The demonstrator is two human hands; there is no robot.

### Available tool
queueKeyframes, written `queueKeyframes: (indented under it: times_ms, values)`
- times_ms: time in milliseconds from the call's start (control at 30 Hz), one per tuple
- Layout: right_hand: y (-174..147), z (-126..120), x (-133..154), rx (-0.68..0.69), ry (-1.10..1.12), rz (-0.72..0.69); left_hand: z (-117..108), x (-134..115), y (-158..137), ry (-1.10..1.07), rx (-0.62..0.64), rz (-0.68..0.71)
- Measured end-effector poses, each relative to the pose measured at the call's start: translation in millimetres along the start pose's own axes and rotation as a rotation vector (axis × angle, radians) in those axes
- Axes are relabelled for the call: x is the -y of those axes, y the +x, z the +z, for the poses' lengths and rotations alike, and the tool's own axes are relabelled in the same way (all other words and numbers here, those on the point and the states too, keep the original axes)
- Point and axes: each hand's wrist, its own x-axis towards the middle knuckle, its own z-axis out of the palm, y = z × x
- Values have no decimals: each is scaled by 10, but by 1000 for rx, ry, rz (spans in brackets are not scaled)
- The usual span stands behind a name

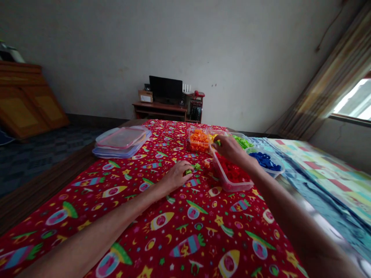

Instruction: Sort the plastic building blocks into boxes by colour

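My left hand rests low over the red patterned cloth, its fingers closed on a small green toy block. Just beyond those fingertips lies another green block, close to or touching the held one. My right hand is above the clear box of red blocks, with a green block pinched between thumb and fingers. Behind that hand, partly hidden, are yellow blocks and a box of green blocks.
Orange blocks fill a clear box at the back. A round tub of blue pieces stands at the right. Stacked plastic lids lie at the left table edge. A desk with a monitor stands by the wall.
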Motion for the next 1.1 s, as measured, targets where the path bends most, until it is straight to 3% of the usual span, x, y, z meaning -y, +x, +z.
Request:
queueKeyframes:
  times_ms: [100,200,300,367,433,533,700,767,833,967,1100]
  values:
    - [226,-186,-546,-42,-115,198,-37,-68,10,-73,-22,-47]
    - [315,-224,-1031,-53,-143,342,-79,-113,14,-142,-85,-109]
    - [349,-195,-1300,-17,-139,388,-108,-132,9,-183,-165,-181]
    - [385,-177,-1315,11,-140,396,-108,-134,1,-231,-216,-220]
    - [430,-167,-1175,10,-144,375,-91,-131,-7,-321,-268,-252]
    - [441,-133,-680,13,-90,245,-58,-117,-11,-478,-306,-298]
    - [219,86,387,259,274,-370,-52,-49,12,-678,-339,-393]
    - [130,243,637,289,273,-513,-62,-14,25,-752,-379,-433]
    - [82,425,731,260,202,-561,-68,9,32,-801,-407,-459]
    - [50,718,655,244,120,-514,-54,-4,29,-845,-372,-462]
    - [6,728,574,222,146,-426,-43,-47,14,-871,-289,-417]
